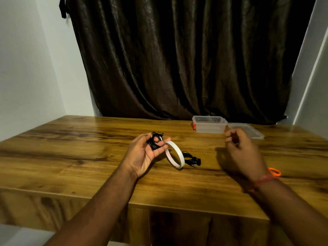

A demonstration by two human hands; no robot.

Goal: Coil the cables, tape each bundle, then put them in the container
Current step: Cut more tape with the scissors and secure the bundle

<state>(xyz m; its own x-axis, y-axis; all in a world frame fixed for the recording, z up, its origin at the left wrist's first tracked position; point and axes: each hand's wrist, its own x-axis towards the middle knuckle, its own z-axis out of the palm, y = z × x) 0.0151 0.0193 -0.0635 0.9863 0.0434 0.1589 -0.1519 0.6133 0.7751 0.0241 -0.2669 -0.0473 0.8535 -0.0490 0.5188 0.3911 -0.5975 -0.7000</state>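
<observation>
Earphone cable [154,142], coiled and black, sits pinched in the left hand [142,153] fingers; light, limp, springy, so probably best gripped across its loops. Tape roll [174,154] hangs just below those fingers. Right hand [243,151] curls empty near the clear container [209,125].

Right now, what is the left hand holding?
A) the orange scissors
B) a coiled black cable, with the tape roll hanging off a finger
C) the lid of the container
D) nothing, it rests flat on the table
B: the left hand grips a coiled black cable above the table, and the tape roll hangs off a fingertip; the container stands open farther back.
</observation>
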